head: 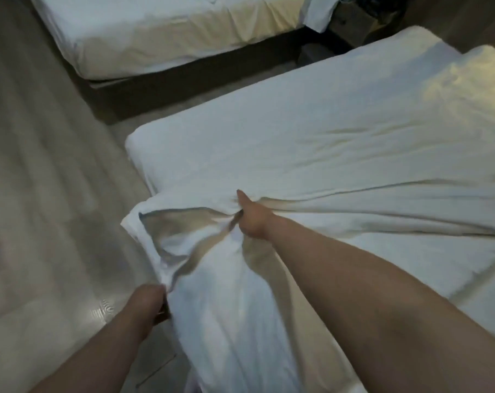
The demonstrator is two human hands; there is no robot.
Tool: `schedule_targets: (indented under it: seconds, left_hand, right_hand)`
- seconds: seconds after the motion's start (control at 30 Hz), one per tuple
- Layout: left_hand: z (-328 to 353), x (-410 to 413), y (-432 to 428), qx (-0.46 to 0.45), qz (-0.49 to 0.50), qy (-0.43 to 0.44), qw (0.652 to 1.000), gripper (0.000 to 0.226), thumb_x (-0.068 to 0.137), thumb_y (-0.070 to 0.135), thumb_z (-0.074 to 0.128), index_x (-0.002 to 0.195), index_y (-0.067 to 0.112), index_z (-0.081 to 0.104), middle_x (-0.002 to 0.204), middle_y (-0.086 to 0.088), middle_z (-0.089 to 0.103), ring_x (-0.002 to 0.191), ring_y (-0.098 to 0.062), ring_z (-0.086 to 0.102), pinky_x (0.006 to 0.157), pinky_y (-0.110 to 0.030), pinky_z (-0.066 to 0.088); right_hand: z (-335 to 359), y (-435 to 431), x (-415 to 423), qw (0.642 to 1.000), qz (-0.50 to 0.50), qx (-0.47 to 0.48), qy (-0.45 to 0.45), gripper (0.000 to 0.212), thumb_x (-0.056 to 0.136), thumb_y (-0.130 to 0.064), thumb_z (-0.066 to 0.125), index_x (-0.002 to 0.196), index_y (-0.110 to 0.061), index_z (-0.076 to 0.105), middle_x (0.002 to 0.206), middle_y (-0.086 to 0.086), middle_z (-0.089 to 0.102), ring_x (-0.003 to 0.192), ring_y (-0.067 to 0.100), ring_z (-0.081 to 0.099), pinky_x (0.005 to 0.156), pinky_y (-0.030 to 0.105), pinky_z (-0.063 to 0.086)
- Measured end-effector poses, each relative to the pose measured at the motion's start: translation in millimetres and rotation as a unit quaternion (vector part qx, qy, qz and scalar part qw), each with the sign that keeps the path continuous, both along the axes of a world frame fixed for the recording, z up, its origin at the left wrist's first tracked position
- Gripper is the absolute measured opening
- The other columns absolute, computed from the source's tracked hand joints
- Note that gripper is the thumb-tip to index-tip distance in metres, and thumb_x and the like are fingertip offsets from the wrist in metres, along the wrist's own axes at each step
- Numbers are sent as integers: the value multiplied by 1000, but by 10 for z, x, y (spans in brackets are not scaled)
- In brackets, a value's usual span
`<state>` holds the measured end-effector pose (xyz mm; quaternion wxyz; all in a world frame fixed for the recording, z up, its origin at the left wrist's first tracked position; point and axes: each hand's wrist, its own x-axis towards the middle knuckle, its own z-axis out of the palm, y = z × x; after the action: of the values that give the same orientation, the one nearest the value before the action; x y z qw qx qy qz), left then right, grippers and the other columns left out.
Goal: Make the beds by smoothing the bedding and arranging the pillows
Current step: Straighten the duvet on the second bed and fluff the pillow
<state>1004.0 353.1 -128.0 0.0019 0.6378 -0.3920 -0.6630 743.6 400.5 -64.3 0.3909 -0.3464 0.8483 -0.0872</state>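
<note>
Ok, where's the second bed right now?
Head view, top left: the second bed lies across a strip of floor from the near bed, whose sheet the left hand and right hand grip.

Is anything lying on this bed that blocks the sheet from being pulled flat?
Nothing visible does. The left hand and right hand both hold the sheet, and the bed ahead shows only wrinkled white bedding.

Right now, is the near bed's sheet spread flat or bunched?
Bunched: left hand and right hand grip the sheet at its gathered corner; beyond, it lies flatter.
</note>
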Motion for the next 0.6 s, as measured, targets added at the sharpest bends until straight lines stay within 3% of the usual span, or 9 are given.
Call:
schedule_targets:
  seconds: [0.1,0.2,0.23,0.3,0.37,0.4,0.47,0.53,0.6]
  left_hand:
    - [-346,-110,-195,-72,-22,-4,997,38,67,16,66,102,4,59,78,-11,62,65,-21,52,61,-26,44]
    - [-387,-390,-462,-225,-15,13,974,85,74,34,78,143,14,34,132,0,50,112,-15,51,96,-31,43]
    - [-420,-496,-564,-256,-35,24,966,99,68,43,81,147,19,26,139,5,44,122,-13,47,104,-33,39]
    - [-416,-704,-718,-248,-38,43,967,109,63,50,82,149,24,21,141,12,39,127,-9,42,110,-33,34]
    - [-433,-824,-843,-205,-22,49,977,94,64,55,79,142,20,39,135,7,51,120,-15,51,106,-36,41]
    - [-389,-870,-862,-200,-28,53,978,77,69,52,76,132,16,51,127,4,59,113,-18,57,101,-36,45]
    - [-324,-896,-922,-242,-14,57,968,49,82,39,71,121,11,60,115,4,61,105,-17,58,92,-30,45]
    - [-215,-891,-1041,-292,45,75,953,38,86,30,68,117,9,61,111,-1,63,102,-20,59,90,-31,46]
    - [-125,-853,-1242,-312,112,123,936,28,85,25,69,109,11,66,102,-4,68,94,-19,64,85,-31,50]
  right_hand:
    - [-377,174,-207,991,-80,-64,81,77,88,-11,46,154,-27,9,147,17,33,122,33,51,99,33,41]
    - [-539,442,-512,970,-122,-39,207,79,91,-28,52,152,-36,4,159,13,1,113,36,58,92,37,46]
    - [-586,511,-597,967,-122,-29,220,78,92,-39,52,152,-36,2,159,14,-1,117,36,56,94,37,45]
    - [-692,524,-740,969,-131,-21,210,84,89,-54,53,152,-34,2,155,18,14,125,36,48,99,38,42]
    - [-778,413,-850,974,-148,-9,171,84,88,-54,55,153,-29,7,143,18,37,124,36,49,100,38,40]
    - [-810,347,-876,978,-136,-5,158,75,90,-50,55,151,-23,20,137,16,47,123,35,50,99,38,41]
    - [-848,234,-859,975,-122,-40,179,36,90,-35,55,121,-17,55,116,13,63,112,33,57,86,35,44]
    - [-763,63,-785,957,-166,-119,205,11,84,-21,55,92,-13,56,94,13,64,94,33,60,68,32,39]
    - [-593,-204,-757,934,-179,-196,239,7,78,-15,55,84,-12,53,87,11,63,86,30,58,64,29,32]
